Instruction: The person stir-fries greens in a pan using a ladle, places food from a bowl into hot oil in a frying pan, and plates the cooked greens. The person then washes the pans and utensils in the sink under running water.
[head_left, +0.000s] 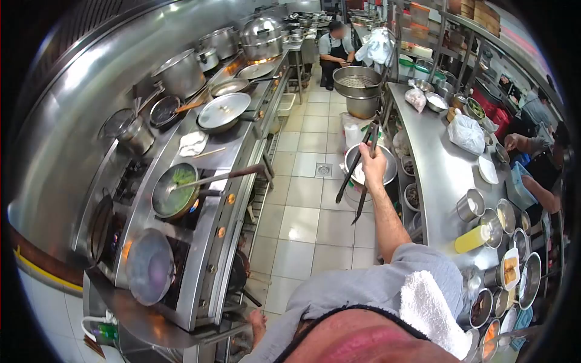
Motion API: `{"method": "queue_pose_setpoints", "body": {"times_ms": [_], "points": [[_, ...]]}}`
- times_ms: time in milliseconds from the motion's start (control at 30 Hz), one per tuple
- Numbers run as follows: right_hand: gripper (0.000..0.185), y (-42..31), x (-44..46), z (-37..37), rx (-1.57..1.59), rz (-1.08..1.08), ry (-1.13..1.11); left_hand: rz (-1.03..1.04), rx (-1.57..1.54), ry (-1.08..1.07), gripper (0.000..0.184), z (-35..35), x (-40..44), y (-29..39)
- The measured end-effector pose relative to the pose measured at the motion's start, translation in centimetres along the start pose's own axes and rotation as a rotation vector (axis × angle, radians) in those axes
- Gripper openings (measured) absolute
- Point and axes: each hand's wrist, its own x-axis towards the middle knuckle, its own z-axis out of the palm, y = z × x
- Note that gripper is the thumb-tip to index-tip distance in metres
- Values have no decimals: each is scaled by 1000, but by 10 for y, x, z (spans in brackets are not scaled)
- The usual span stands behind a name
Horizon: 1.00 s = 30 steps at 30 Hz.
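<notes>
Stretched forward over the aisle, my right hand [373,164] is closed round a pair of dark tongs [357,181], whose tips point down above a white bucket [390,171]. Low beside the stove's front edge is my left hand [258,322], partly in view, its fingers too small to read. On the stove, a wok [175,190] holds green food in liquid, with a long-handled ladle [227,175] resting in it. Nearer me sits a second wok [150,266] over a burner, with no food visible in it.
Lidded pans [224,111] and tall pots [180,74] line the back of the stove. Bowls and a yellow liquid container [472,239] crowd the right counter [439,175]. A person [336,51] sits at the aisle's far end; another person's arms [538,192] show at right.
</notes>
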Motion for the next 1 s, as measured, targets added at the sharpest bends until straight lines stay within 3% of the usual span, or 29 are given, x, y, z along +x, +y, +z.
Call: {"method": "queue_pose_setpoints", "body": {"times_ms": [33, 100, 167, 367, 567, 633, 700, 767, 867, 1000], "points": [[31, 2, 14, -12, -35, 47, 13, -8, -32, -64, 15, 19, -3, 6], [33, 11, 43, -25, 148, 90, 64, 475, -422, -1033, 19, 57, 6, 13], [34, 14, 76, -32, 243, 59, 64, 102, 392, 11, 26, 94, 12, 18], [36, 25, 154, -3, 324, -100, 46, 141, 511, -62, 27, 145, 26, 63], [33, 54, 254, 43, 60, -90, 39, 155, 709, -176, 26, 187, 79, 108], [26, 94, 306, 55, -41, -218, 156, 160, 734, -211, 26, 212, 99, 139], [24, 103, 346, 64, -48, -169, 217, 150, 717, -229, 25, 234, 122, 168], [39, 110, 386, 56, -148, -77, 151, 159, 686, -234, 25, 257, 144, 204], [36, 129, 437, 58, -212, -74, 290, 184, 632, -252, 25, 300, 169, 260], [39, 153, 515, 49, -320, 6, 231, 208, 613, -258, 24, 354, 189, 310]]}}
